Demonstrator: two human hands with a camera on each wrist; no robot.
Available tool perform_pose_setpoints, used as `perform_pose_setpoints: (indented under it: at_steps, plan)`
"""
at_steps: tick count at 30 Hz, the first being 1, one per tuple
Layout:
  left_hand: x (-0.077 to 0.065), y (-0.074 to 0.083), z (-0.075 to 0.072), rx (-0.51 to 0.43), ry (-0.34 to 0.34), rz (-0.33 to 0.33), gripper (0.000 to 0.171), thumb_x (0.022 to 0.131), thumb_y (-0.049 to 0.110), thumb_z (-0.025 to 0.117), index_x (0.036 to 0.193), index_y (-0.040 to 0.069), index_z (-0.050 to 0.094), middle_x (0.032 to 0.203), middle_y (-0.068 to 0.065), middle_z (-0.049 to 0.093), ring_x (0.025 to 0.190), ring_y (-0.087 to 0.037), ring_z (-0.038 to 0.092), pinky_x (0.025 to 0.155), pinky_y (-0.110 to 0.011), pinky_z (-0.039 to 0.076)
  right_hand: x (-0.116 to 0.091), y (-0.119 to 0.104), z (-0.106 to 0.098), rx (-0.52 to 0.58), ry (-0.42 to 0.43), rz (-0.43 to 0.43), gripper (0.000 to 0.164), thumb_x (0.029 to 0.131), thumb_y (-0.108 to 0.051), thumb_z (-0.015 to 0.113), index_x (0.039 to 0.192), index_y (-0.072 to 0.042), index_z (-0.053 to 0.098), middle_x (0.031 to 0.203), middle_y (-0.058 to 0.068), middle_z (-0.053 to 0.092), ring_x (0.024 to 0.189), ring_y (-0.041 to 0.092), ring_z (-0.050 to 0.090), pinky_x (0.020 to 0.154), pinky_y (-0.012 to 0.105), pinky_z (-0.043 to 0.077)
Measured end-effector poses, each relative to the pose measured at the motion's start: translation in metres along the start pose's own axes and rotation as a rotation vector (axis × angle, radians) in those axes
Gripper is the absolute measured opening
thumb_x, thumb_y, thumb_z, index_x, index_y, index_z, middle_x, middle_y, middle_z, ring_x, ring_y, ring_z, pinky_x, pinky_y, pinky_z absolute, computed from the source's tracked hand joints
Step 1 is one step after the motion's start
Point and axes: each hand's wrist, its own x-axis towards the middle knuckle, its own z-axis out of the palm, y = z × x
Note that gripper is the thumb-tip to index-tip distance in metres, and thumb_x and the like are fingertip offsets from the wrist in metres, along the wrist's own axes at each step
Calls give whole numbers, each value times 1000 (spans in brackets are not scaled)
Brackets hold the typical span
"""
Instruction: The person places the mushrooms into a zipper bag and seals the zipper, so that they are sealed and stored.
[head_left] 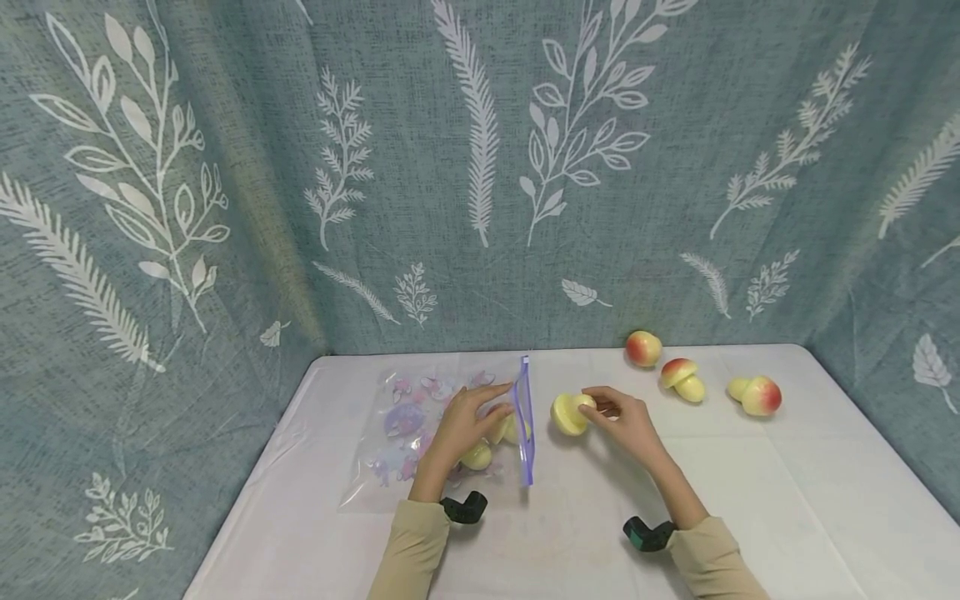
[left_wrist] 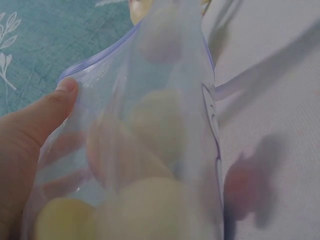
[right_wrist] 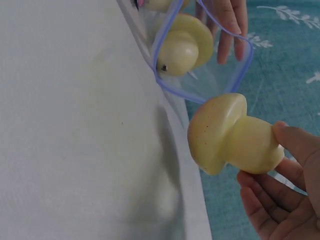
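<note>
My right hand (head_left: 622, 421) pinches a yellow toy mushroom (right_wrist: 232, 135) by its stem, with the cap facing the bag. In the right wrist view this mushroom is just outside the bag's mouth. The clear zip bag (head_left: 371, 467), with a purple closure and printed pictures, lies on the table with its mouth spread. My left hand (head_left: 465, 421) holds the bag near its mouth, its thumb against the plastic and its fingers showing through it in the left wrist view. Inside the bag are several toy mushrooms (right_wrist: 177, 52), blurred by the plastic from the left.
Three red-and-yellow toy mushrooms, one at the back (head_left: 643, 349), one in the middle (head_left: 683, 381) and one on the right (head_left: 756, 395), lie on the white-covered table (head_left: 750, 500). A green leaf-patterned curtain (head_left: 420, 167) hangs behind and at both sides.
</note>
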Motion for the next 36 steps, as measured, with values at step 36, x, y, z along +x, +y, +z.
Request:
perform_pose_setpoints:
  at_steps: [36]
  plan:
    - [1,1,0,25,-3,13,41,90,36,59,127,18,58,126,0,60,121,-22,52,109,-60,20,-6,-7,32,149,-101,21,30,83,-21,70,107,-3,66,103,13,69,88,23,67,76,26,55]
